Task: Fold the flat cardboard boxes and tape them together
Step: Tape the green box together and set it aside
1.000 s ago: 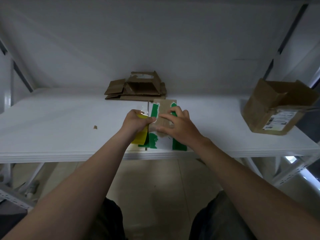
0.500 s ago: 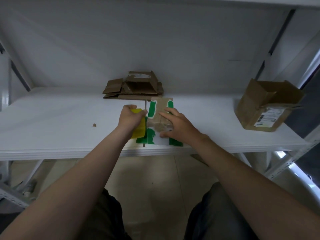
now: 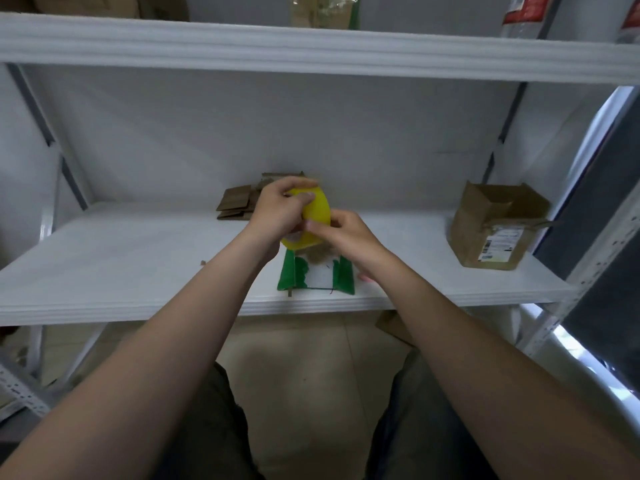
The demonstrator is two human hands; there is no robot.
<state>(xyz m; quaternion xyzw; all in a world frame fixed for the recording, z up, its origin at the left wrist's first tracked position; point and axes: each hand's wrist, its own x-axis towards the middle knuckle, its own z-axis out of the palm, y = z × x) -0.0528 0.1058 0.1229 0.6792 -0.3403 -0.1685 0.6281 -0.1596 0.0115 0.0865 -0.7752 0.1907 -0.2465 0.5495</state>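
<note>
One wide-angle view, taken from the person's head, faces forward and tilts down. Both forearms run in from the bottom corners and converge near mid-frame, where the left grip [image 3: 278,214] and right grip [image 3: 348,237] meet on a tape roll [image 3: 319,206]. The shelf [image 3: 138,271] crosses the frame at mid-height, front edge toward the camera, near enough that the outstretched arms reach over it. The back wall [image 3: 277,133] stands behind it. An upper shelf [image 3: 311,46] spans the top of the frame. Along the bottom the lens looks steeply down on the person's legs [image 3: 207,427] and the floor [image 3: 304,358] between them. Long straight edges bow slightly toward the borders.
</note>
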